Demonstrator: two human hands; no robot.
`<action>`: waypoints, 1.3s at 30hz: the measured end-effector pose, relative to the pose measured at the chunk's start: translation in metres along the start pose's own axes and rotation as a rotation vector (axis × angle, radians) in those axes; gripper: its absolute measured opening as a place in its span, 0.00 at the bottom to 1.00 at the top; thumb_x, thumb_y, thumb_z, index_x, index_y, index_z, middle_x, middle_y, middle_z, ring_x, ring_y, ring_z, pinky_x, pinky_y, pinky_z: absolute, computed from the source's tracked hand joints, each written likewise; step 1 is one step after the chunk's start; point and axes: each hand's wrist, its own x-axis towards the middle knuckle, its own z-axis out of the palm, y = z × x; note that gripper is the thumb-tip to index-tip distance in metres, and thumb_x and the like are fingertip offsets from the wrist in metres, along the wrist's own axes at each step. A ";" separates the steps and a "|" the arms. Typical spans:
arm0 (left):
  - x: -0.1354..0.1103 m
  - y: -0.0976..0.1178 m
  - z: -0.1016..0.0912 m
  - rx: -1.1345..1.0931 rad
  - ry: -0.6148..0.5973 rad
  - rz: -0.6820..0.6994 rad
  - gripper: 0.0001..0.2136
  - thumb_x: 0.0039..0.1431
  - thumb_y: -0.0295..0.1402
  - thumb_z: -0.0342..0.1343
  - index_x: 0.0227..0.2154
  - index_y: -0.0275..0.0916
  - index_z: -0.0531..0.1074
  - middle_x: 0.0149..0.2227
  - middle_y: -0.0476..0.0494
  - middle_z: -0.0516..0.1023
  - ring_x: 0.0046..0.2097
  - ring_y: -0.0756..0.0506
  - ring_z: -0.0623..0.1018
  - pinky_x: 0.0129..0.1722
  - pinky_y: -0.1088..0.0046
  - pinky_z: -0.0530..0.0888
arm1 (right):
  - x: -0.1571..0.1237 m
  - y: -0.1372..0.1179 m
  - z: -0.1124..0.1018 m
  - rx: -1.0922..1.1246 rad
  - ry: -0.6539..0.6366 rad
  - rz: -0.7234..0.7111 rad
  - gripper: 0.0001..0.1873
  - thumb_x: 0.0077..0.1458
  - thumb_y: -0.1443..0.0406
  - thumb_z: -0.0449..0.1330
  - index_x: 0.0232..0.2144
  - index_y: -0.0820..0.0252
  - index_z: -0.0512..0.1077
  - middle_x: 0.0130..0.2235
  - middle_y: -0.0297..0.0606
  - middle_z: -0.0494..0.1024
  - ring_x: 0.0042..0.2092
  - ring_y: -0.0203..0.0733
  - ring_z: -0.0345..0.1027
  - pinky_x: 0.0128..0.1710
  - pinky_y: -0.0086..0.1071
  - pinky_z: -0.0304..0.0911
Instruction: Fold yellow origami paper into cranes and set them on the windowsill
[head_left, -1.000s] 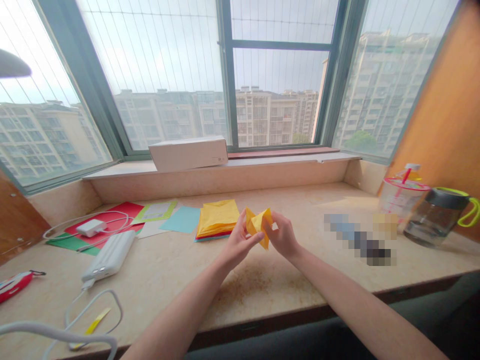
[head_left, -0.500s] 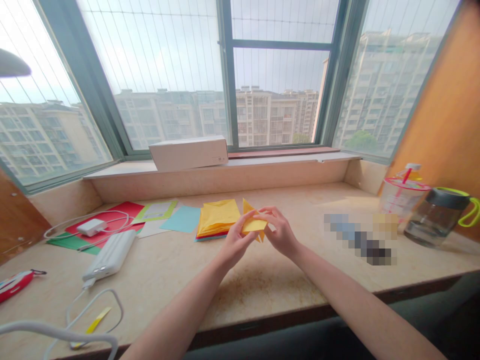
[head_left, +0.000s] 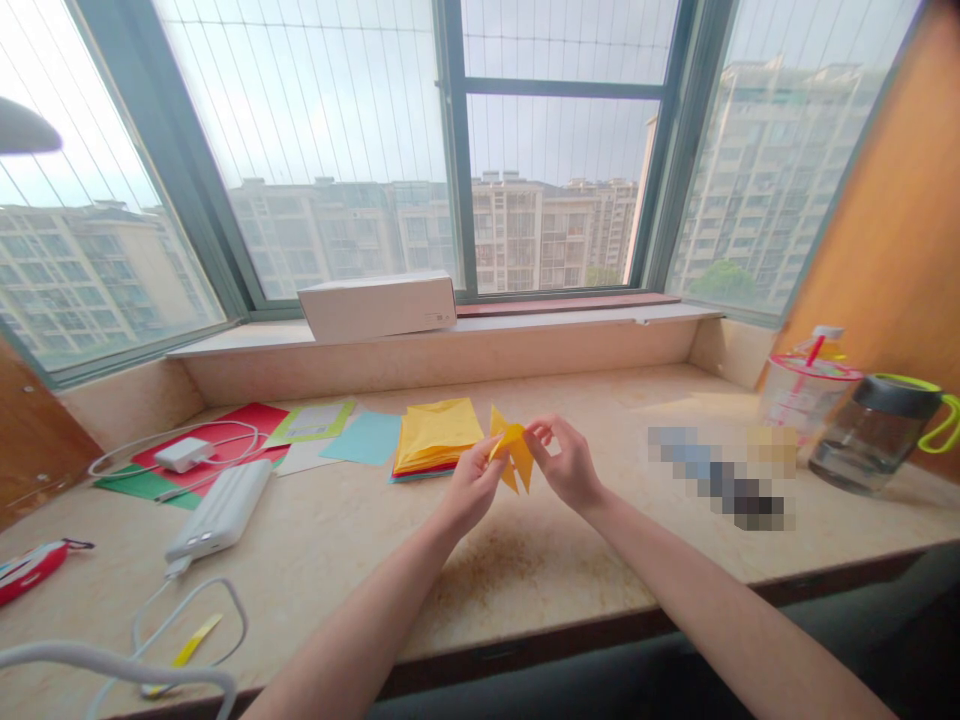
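A folded yellow paper piece (head_left: 514,450) with pointed flaps is held up above the counter between my two hands. My left hand (head_left: 476,480) pinches its left side, fingers closed. On the other side, my right hand (head_left: 564,460) grips the upper right edge between thumb and fingertips. One point of the paper sticks up, and two narrow points hang down. Just left of the hands lies a stack of yellow paper (head_left: 437,435), with red and blue sheets showing at its bottom.
Left of the stack lie a light blue sheet (head_left: 364,438), a red sheet (head_left: 255,425), a white power bank (head_left: 219,510) with cables and a charger (head_left: 184,455). At right stand a dark-lidded bottle (head_left: 859,440) and a cup with a straw (head_left: 802,395). A white box (head_left: 379,305) rests on the sill.
The yellow paper has been turned, so its two lower points now show hanging down. My right hand has shifted slightly right, its fingers more curled; my left fingers have closed in.
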 end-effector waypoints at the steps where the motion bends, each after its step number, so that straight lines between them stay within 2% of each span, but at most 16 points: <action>1: 0.000 0.000 0.000 0.020 -0.008 0.018 0.16 0.62 0.45 0.53 0.34 0.37 0.77 0.35 0.43 0.76 0.39 0.42 0.73 0.44 0.67 0.68 | 0.000 -0.001 0.000 -0.006 0.005 0.001 0.08 0.61 0.60 0.56 0.33 0.57 0.70 0.30 0.35 0.76 0.30 0.39 0.70 0.32 0.33 0.66; 5: 0.000 0.001 0.000 0.056 0.016 0.044 0.13 0.61 0.42 0.54 0.36 0.38 0.77 0.38 0.42 0.77 0.42 0.41 0.73 0.45 0.67 0.68 | 0.000 -0.002 0.000 -0.007 -0.021 -0.012 0.05 0.60 0.63 0.57 0.32 0.57 0.71 0.30 0.35 0.76 0.30 0.38 0.68 0.32 0.32 0.65; 11: 0.001 -0.003 0.000 0.029 0.090 -0.034 0.13 0.58 0.43 0.57 0.30 0.36 0.74 0.29 0.46 0.74 0.32 0.46 0.71 0.33 0.73 0.67 | -0.001 -0.003 0.002 0.017 -0.089 -0.045 0.05 0.59 0.65 0.57 0.32 0.57 0.72 0.29 0.34 0.74 0.30 0.39 0.67 0.33 0.33 0.65; 17: 0.004 -0.012 -0.003 0.051 0.192 -0.051 0.13 0.56 0.42 0.58 0.32 0.35 0.74 0.29 0.46 0.75 0.32 0.47 0.72 0.33 0.74 0.67 | -0.002 -0.005 0.001 0.100 -0.208 -0.055 0.11 0.63 0.66 0.53 0.38 0.57 0.77 0.37 0.40 0.75 0.41 0.42 0.70 0.43 0.36 0.67; 22: 0.004 -0.009 -0.003 0.006 0.257 -0.058 0.10 0.56 0.38 0.58 0.32 0.35 0.74 0.30 0.46 0.76 0.32 0.48 0.73 0.33 0.75 0.67 | -0.005 -0.001 0.006 0.088 -0.202 -0.028 0.11 0.60 0.67 0.58 0.43 0.53 0.78 0.44 0.41 0.71 0.46 0.43 0.68 0.49 0.40 0.66; 26: 0.003 -0.004 -0.001 -0.118 0.243 -0.098 0.11 0.57 0.40 0.57 0.35 0.36 0.72 0.29 0.47 0.76 0.31 0.48 0.74 0.32 0.75 0.69 | -0.006 0.002 0.008 0.109 -0.194 0.021 0.12 0.58 0.68 0.59 0.43 0.53 0.77 0.49 0.43 0.69 0.48 0.44 0.68 0.50 0.42 0.66; 30: 0.002 -0.002 0.001 -0.199 0.259 -0.147 0.15 0.58 0.45 0.56 0.37 0.37 0.70 0.28 0.48 0.76 0.30 0.48 0.75 0.30 0.76 0.69 | -0.005 0.002 0.007 0.218 -0.255 0.088 0.13 0.58 0.68 0.58 0.44 0.55 0.76 0.48 0.44 0.70 0.49 0.44 0.69 0.41 0.36 0.71; 35: 0.003 -0.009 -0.001 -0.187 0.289 -0.170 0.16 0.58 0.48 0.54 0.31 0.37 0.68 0.24 0.51 0.71 0.25 0.51 0.70 0.25 0.78 0.66 | -0.004 0.002 0.007 0.213 -0.300 0.054 0.12 0.57 0.70 0.58 0.41 0.56 0.78 0.44 0.42 0.74 0.48 0.42 0.70 0.50 0.39 0.67; 39: 0.004 -0.012 -0.003 -0.181 0.296 -0.162 0.17 0.57 0.48 0.55 0.28 0.37 0.67 0.23 0.52 0.69 0.23 0.53 0.68 0.23 0.79 0.64 | -0.004 0.003 0.008 0.219 -0.296 0.042 0.12 0.57 0.71 0.58 0.41 0.55 0.79 0.44 0.42 0.74 0.47 0.42 0.70 0.50 0.38 0.67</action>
